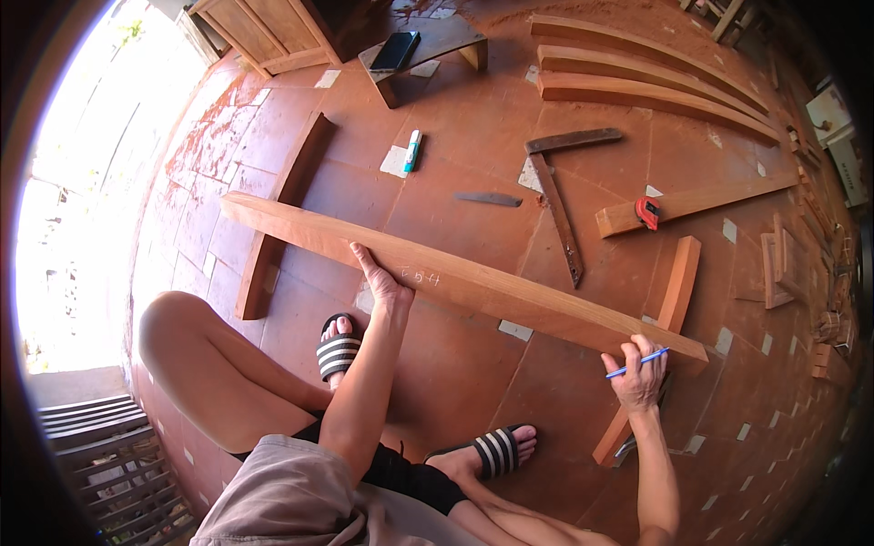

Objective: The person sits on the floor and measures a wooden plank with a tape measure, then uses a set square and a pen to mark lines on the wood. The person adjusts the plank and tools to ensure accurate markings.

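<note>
A long wooden beam [492, 288] lies slantwise in front of me, across two shorter wood pieces: a dark one [300, 168] under its left end and a lighter one [678, 282] under its right. Pale handwriting marks its near face. My left hand [384, 284] grips the beam left of its middle, thumb along the near face; the other fingers are hidden beneath. At the beam's right end, my right hand [637, 382] has a blue pen [635, 363] between its closed fingers, which touch or nearly touch the near edge.
Beyond the beam lie a carpenter's square [553, 205], a thin blade [488, 198] and a white-green marker [413, 151]. A red tape measure [647, 213] rests on another board [719, 198]. Several beams [651, 64] lie far right. A phone [395, 51] sits on a low stool [443, 41].
</note>
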`<state>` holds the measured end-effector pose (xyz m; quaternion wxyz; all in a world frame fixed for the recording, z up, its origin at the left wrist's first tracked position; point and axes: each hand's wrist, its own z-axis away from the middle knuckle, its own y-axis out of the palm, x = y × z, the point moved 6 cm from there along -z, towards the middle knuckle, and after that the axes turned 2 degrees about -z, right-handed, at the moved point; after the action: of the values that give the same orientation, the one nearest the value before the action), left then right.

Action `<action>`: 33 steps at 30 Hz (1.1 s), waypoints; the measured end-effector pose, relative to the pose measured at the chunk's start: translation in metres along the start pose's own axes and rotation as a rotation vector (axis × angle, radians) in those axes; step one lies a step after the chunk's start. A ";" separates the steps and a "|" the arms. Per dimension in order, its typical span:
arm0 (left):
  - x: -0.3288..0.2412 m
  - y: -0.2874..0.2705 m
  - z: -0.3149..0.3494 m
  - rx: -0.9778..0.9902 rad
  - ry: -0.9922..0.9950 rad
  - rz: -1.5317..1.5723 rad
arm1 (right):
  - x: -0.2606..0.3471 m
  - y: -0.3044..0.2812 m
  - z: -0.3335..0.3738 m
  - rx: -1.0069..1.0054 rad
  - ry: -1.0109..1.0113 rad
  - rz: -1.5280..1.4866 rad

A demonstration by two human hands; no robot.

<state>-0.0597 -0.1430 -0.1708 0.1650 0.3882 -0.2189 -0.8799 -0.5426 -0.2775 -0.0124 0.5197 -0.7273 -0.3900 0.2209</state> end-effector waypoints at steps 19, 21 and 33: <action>0.005 -0.013 0.007 0.141 -0.057 0.152 | 0.042 0.018 -0.002 -0.009 -0.077 -0.072; 0.000 -0.006 0.014 0.091 -0.026 0.042 | 0.037 0.019 -0.007 -0.001 -0.044 -0.092; -0.006 0.028 0.005 -0.127 -0.108 -0.196 | 0.011 0.035 -0.065 0.122 0.082 -0.146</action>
<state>-0.0558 -0.1628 -0.1495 0.0907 0.3486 -0.1322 -0.9235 -0.4766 -0.3119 -0.0203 0.5932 -0.6725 -0.4062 0.1759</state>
